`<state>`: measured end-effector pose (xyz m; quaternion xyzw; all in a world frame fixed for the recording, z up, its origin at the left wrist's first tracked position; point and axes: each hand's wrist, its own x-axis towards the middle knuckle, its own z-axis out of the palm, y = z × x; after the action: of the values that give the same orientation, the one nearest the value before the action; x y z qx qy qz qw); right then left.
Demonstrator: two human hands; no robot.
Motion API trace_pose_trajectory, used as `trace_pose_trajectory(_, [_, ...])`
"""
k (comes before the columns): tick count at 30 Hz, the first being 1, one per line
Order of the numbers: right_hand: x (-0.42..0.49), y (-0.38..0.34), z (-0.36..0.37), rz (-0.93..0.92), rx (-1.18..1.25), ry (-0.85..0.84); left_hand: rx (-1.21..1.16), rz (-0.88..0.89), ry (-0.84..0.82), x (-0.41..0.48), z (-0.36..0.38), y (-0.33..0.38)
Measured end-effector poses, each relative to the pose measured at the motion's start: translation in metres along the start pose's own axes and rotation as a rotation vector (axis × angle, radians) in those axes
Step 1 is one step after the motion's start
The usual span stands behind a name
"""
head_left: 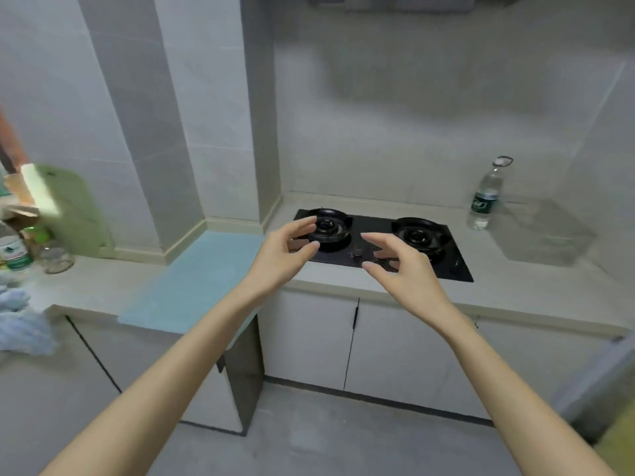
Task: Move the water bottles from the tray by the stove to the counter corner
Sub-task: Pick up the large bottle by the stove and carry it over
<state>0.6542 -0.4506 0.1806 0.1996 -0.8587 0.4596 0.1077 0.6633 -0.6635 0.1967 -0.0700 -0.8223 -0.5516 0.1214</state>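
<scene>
A clear water bottle (485,197) with a green label stands upright on the counter to the right of the black stove (378,243), close to the back wall. A second bottle (13,250) with a green-and-white label stands at the far left edge of the view. Both my hands hover in front of the stove with curled, spread fingers and nothing in them: my left hand (287,252) over the left burner's front, my right hand (400,266) over the stove's knobs. No tray is clearly visible.
A light blue mat (192,280) covers the counter left of the stove. A green cutting board (70,211) leans on the wall at the left, with a glass jar (58,259) beside it. Blue cloth (20,324) lies at the left edge. White cabinets sit below.
</scene>
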Motion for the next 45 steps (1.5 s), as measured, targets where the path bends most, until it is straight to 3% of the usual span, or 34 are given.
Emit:
trace_pose_trajectory(8, [0.025, 0.094, -0.096, 0.143, -0.082, 0.194, -0.076, 0.087, -0.247, 0.112, 0.131, 0.008])
trace_pose_trajectory(17, [0.108, 0.189, -0.186, 0.232, -0.187, 0.318, -0.135, 0.187, -0.402, 0.265, 0.247, 0.021])
trace_pose_trajectory(27, [0.201, 0.294, -0.257, 0.305, -0.185, 0.411, -0.169, 0.187, -0.441, 0.394, 0.340, 0.019])
trace_pose_trajectory(38, [0.323, 0.438, -0.321, 0.358, 0.052, 0.497, -0.150, 0.113, -0.384, 0.514, 0.435, 0.005])
trace_pose_trajectory(45, [0.405, 0.543, -0.366, 0.425, 0.184, 0.440, -0.124, 0.019, -0.347, 0.599, 0.516, 0.000])
